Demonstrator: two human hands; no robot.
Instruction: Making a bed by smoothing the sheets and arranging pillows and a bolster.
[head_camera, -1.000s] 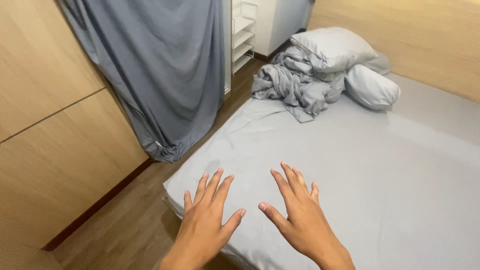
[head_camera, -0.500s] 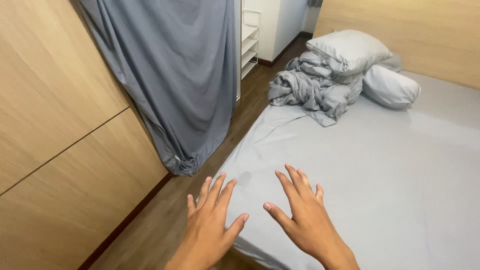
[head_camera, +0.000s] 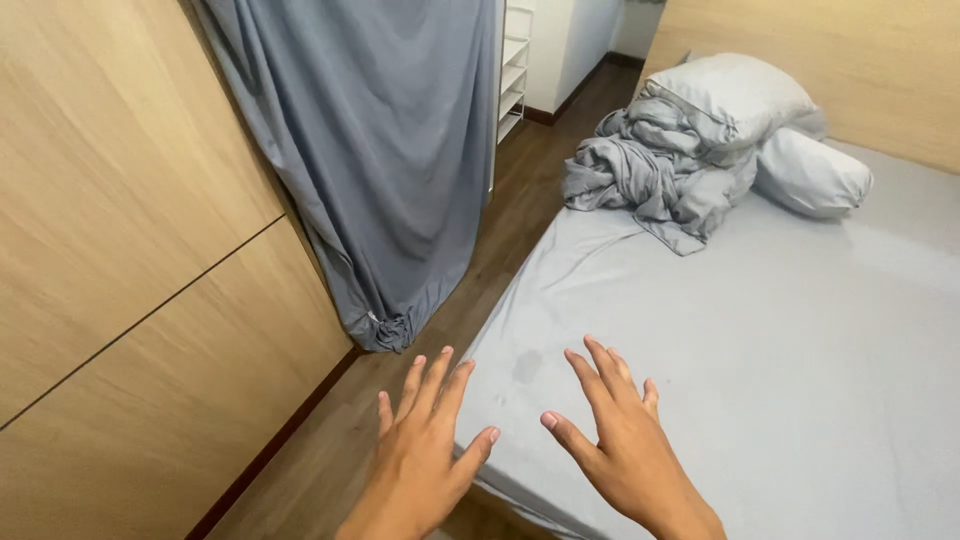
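Both hands, left hand (head_camera: 420, 460) and right hand (head_camera: 620, 450), spread and empty at lower centre, over soft grey fitted sheet (head_camera: 720, 330); light, limp, best pinched at near edge.

I am losing both forearms at the near edge of the picture, so the left hand (head_camera: 420, 470) and right hand (head_camera: 625, 460) are showing only from the wrist up. The bed (head_camera: 760, 340) is running off the right side and the near edge. The crumpled blanket (head_camera: 650, 175) is covering part of the upper pillow (head_camera: 735, 95), which is hiding part of the second pillow (head_camera: 815, 175). The white shelf (head_camera: 512, 75) is peeking out behind the curtain (head_camera: 390, 160), its contents too small to tell.
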